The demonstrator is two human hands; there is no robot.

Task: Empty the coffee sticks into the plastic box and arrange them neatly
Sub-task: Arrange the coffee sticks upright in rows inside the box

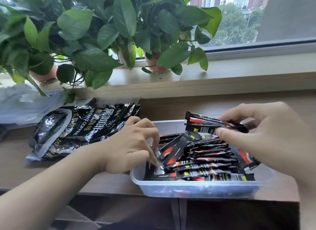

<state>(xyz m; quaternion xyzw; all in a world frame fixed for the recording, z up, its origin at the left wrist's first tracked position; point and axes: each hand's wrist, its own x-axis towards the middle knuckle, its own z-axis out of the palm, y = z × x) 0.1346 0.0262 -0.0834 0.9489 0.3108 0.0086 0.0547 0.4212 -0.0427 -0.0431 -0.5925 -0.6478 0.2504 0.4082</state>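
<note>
A clear plastic box [196, 188] sits on the wooden table, filled with several black-and-red coffee sticks [205, 163] lying in a loose heap. My right hand [263, 132] holds a small bundle of coffee sticks [201, 122] above the box's far side, pinched between thumb and fingers. My left hand [131, 147] rests at the box's left edge, its fingertips curled down onto a stick [154, 152] standing against the left wall. The black coffee bag [77, 128] lies open and crumpled to the left of the box.
Potted plants [95, 36] crowd the window sill [222, 72] behind the table. A clear plastic sheet or lid [25, 104] lies at the far left, behind the bag. The table's front edge [102, 192] runs just below the box.
</note>
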